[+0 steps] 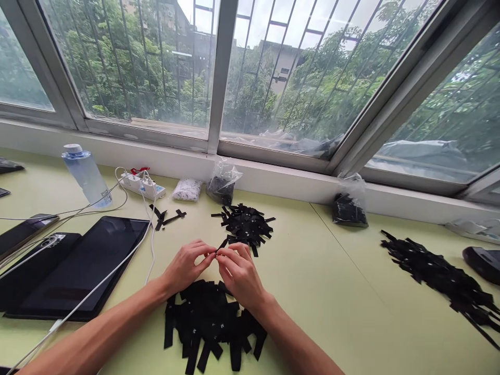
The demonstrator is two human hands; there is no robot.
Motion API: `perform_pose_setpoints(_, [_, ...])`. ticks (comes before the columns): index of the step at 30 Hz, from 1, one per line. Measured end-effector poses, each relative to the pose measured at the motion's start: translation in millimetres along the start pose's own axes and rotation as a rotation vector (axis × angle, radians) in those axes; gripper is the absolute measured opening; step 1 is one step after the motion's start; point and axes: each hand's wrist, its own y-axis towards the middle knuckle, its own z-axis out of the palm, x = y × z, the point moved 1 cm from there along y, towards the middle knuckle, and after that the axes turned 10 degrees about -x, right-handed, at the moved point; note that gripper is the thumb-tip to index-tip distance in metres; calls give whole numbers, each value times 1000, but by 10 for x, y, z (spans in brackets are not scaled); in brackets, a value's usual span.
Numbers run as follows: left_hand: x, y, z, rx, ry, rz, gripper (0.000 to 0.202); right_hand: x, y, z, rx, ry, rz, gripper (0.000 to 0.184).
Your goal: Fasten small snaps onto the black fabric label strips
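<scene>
A short black fabric strip [222,245] is pinched between my two hands, just above the tabletop. My left hand [191,264] grips it with thumb and forefinger from the left. From the right, the fingertips of my right hand [240,271] close on the same strip; whatever small part sits between the fingertips is hidden. Below my wrists lies a large pile of black strips [207,317], some with small light marks. Just beyond my fingers is a second pile of black strips [246,221] with small shiny bits on them.
Left of my hands lie a tablet [89,265], phones and white cables, with a water bottle [88,177] and power strip [142,183] behind. Plastic bags of black pieces [221,188] stand along the window wall. Another heap of black strips [437,273] lies far right.
</scene>
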Motion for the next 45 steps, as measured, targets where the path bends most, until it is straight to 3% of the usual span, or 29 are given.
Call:
perform_pose_setpoints(11, [34,7,15,21,-179,-234,27,27,67,-33,-35,82,75,21])
perform_pose_setpoints(24, [-21,-4,22,49,-210,-256,25,-70,41,3,-42,114,85,16])
perform_pose_setpoints(37, [57,-18,33,1,-237,-274,24,-52,15,10,28,-31,79,17])
perform_pose_setpoints(45, [35,-19,21,15,-405,-386,32,-49,43,31,-99,188,290,10])
